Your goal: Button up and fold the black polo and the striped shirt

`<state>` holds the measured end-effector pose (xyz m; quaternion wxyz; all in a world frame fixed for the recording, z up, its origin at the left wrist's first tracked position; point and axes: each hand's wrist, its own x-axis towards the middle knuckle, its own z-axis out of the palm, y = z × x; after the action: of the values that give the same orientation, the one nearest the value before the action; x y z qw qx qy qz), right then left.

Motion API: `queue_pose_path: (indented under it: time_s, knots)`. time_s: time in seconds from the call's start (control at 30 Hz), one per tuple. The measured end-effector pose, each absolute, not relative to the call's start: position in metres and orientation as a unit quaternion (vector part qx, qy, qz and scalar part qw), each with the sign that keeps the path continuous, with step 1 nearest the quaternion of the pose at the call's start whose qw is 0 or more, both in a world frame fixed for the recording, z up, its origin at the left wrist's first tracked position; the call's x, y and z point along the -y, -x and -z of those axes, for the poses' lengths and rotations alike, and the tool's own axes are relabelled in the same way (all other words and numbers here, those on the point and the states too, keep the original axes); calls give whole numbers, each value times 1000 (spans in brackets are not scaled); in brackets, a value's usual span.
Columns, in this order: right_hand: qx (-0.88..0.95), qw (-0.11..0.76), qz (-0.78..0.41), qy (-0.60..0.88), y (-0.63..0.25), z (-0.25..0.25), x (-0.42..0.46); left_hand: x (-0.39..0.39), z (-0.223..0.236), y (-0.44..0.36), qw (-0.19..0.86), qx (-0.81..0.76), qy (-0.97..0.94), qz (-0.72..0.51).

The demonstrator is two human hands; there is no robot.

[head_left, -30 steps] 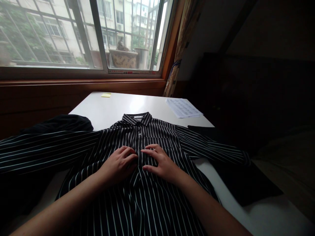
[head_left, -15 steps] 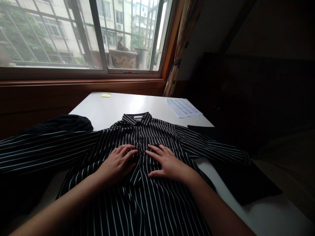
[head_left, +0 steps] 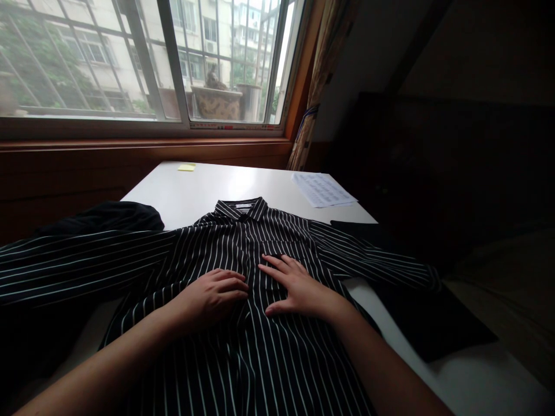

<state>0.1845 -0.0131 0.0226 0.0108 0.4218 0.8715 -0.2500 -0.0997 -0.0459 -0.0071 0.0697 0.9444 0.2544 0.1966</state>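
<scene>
A black shirt with white stripes [head_left: 277,346] lies front up, its collar at the far end and both sleeves spread sideways. Along the front placket, about mid-chest, my left hand [head_left: 212,297] is closed, with bent fingers together at the fabric edge; its thumb is hidden underneath. My right hand [head_left: 299,289] rests flat on the other side of the shirt front, just below the chest pocket, fingers and thumb spread apart. It grips nothing.
The shirt lies on a white table [head_left: 203,188]. Yellow sticky notes [head_left: 186,167] and printed sheets [head_left: 324,190] lie at the far end. Dark cloth [head_left: 108,218] is bunched at left, and more dark cloth [head_left: 437,323] lies under the right sleeve. A barred window stands beyond.
My right hand has moved slightly right and spread flat on the shirt. My left hand lifted its fingers a little, then came down and closed at the placket.
</scene>
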Motion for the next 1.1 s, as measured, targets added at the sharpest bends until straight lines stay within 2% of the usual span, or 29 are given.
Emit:
queue_pose_path:
  time_s: [1.1]
  knots:
    - [-862, 27, 262, -433, -192, -25, 12, 46, 3, 99, 75, -259, -945, -187]
